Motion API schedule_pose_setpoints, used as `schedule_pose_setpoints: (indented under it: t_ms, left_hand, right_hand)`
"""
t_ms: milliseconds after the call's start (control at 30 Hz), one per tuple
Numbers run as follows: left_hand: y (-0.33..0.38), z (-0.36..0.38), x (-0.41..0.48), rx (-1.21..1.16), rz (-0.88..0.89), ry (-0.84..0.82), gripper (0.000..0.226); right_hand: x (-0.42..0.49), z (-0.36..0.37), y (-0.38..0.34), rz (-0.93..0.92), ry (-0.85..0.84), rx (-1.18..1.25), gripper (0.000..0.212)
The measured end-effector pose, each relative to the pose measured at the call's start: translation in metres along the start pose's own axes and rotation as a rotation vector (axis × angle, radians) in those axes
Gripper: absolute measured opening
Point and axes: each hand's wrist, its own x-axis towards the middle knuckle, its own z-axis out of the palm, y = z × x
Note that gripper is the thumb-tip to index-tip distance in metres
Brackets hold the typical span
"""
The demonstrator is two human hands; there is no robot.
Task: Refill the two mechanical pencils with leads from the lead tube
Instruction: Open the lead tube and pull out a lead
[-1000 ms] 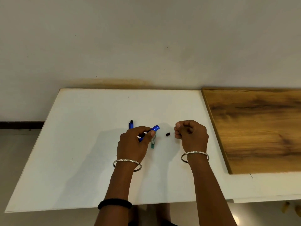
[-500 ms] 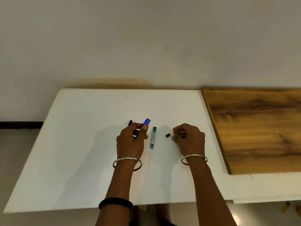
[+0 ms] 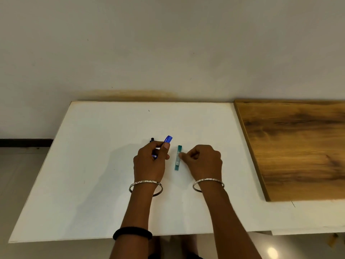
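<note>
Right hand (image 3: 203, 161) has moved left onto the lead tube (image 3: 178, 157).

Both forearms are bare, with no sleeves reaching into view. A thin silver bangle (image 3: 145, 187) circles the wrist just below the left hand (image 3: 149, 165), and a matching silver bangle (image 3: 208, 183) sits at the wrist of the right hand (image 3: 203, 163). Further up the left forearm there is a thick black band (image 3: 132, 233).

Plain room, white table (image 3: 93, 184) against bare wall (image 3: 168, 43)
</note>
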Motion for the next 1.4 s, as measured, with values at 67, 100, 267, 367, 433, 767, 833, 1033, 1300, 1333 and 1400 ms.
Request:
schedule_pose_setpoints:
  t_ms: [67,100,267,367,433,767,833,1033,1300,1333,1400]
  left_hand:
    - [-0.001,-0.001,0.0,0.018,0.007,0.0,0.016]
    - [-0.001,-0.001,0.001,0.023,0.01,-0.002,0.016]
    - [-0.002,-0.003,0.001,0.024,0.007,-0.015,0.014]
    - [-0.002,-0.004,0.001,0.031,0.008,-0.013,0.015]
    - [-0.003,-0.006,0.002,0.034,0.006,-0.014,0.017]
    - [-0.005,-0.009,0.002,0.055,0.005,0.0,0.022]
    - [-0.004,-0.009,0.002,0.051,0.003,0.006,0.024]
    - [-0.002,-0.01,0.001,0.041,-0.047,0.055,0.027]
    - [0.005,-0.006,0.0,-0.234,-0.189,-0.017,0.025]
    - [0.006,-0.006,-0.001,-0.259,-0.197,-0.022,0.02]
    - [0.008,-0.006,-0.002,-0.272,-0.199,-0.029,0.012]
  right_hand:
    - [-0.003,0.009,-0.003,0.038,-0.026,-0.048,0.031]
    - [-0.003,0.012,-0.004,0.059,-0.029,-0.053,0.032]
    - [-0.005,0.021,-0.009,0.138,-0.04,-0.065,0.031]
    - [-0.006,0.027,-0.011,0.167,-0.053,-0.056,0.022]
    - [-0.006,0.03,-0.012,0.197,-0.078,-0.039,0.024]
    - [-0.018,0.034,-0.024,-0.047,-0.034,-0.321,0.029]
    - [-0.018,0.034,-0.023,-0.102,-0.036,-0.366,0.031]
    - [-0.013,0.028,-0.018,-0.074,0.026,-0.097,0.018]
    - [-0.004,0.005,-0.015,-0.054,-0.309,0.613,0.005]
    - [-0.004,0.004,-0.014,-0.065,-0.337,0.614,0.006]
    - [-0.003,0.001,-0.011,-0.084,-0.381,0.61,0.006]
